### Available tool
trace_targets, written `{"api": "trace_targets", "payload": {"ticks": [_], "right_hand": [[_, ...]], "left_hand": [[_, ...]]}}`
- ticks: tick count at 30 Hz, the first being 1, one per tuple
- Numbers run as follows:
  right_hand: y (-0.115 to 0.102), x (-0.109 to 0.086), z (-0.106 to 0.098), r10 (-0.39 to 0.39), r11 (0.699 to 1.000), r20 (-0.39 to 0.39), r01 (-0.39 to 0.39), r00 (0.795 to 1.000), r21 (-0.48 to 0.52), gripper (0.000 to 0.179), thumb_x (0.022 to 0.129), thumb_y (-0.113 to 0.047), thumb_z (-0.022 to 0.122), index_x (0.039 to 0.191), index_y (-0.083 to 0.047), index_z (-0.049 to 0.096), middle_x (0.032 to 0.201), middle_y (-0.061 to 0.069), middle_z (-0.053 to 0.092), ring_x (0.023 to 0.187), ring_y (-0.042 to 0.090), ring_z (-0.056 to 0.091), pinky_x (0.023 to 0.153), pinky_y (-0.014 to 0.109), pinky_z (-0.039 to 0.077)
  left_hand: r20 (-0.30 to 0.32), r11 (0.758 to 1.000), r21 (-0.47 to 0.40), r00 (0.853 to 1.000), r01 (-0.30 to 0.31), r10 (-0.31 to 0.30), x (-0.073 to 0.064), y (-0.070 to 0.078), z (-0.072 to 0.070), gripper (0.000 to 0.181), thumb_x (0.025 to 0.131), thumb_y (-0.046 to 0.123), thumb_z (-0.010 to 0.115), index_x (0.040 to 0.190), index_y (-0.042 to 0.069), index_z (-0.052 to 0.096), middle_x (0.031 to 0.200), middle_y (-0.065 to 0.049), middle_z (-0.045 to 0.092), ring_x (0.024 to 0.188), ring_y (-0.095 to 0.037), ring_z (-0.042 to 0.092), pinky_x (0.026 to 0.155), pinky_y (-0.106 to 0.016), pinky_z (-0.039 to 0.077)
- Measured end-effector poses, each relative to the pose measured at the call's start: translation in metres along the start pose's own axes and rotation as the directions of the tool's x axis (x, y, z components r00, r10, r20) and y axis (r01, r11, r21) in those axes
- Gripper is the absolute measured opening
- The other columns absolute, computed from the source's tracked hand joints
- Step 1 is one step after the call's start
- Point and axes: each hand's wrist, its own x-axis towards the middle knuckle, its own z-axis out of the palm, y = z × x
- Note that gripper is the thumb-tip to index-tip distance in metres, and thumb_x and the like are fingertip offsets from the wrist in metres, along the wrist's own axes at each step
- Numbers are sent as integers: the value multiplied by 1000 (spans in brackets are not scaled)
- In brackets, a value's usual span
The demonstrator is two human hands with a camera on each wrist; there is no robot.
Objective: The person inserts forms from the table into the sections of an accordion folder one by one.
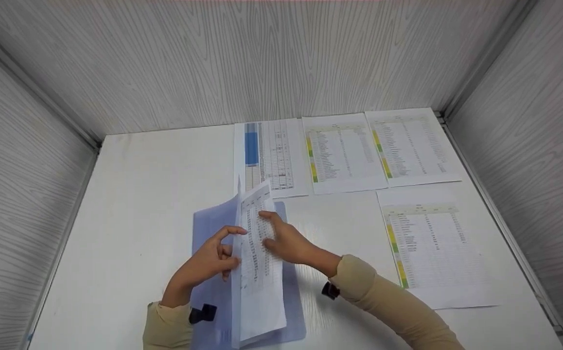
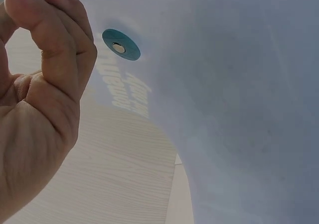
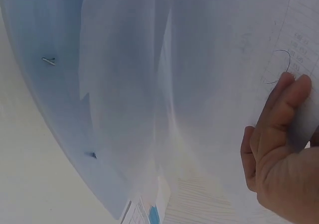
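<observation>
A translucent blue plastic folder (image 1: 213,214) lies partly open on the table, its cover standing up near the middle. Printed sheets (image 1: 262,301) lean upright inside it, against that cover. My left hand (image 1: 211,260) grips the cover's edge, with the index fingertip reaching over to the paper. In the left wrist view, a teal snap button (image 2: 121,45) shows on the plastic beside the curled fingers. My right hand (image 1: 289,241) touches the printed face of the front sheet with extended index finger and thumb. Faint print (image 3: 299,45) shows near its fingertips in the right wrist view.
Behind the folder lies a sheet with a blue block (image 1: 281,160). To its right are two table printouts (image 1: 347,153) (image 1: 408,146), and a further printout (image 1: 437,248) lies nearer on the right. Grey wood-grain panels (image 1: 262,63) wall the white table (image 1: 131,218) on three sides.
</observation>
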Motion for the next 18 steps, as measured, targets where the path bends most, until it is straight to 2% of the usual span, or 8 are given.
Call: {"api": "trace_targets", "payload": {"ticks": [6, 13, 18], "right_hand": [[3, 4, 11, -15, 993, -47, 10, 999, -117, 66, 91, -2, 58, 149, -9, 25, 118, 19, 63, 88, 24, 68, 68, 29, 53], [2, 4, 10, -27, 995, -49, 22, 998, -94, 62, 93, -6, 59, 146, -7, 27, 114, 20, 65, 81, 21, 70, 60, 25, 53], [-5, -3, 1, 7, 999, -33, -8, 999, -41, 60, 94, -9, 59, 146, -9, 28, 100, 12, 60, 55, 12, 59, 45, 23, 45]], "left_hand": [[5, 1000, -8, 1000, -6, 6, 0, 0, -1, 59, 88, 1, 60, 139, -2, 31, 60, 2, 53, 45, -8, 51, 49, -28, 50], [10, 1000, -1, 1000, -14, 14, 0, -1, -1, 58, 88, 1, 59, 139, -2, 31, 58, 3, 49, 44, -10, 51, 49, -24, 50], [-3, 1000, 18, 1000, -4, 4, -1, 1, -1, 58, 88, 1, 59, 140, -1, 32, 57, 4, 47, 44, -12, 51, 49, -24, 50]]}}
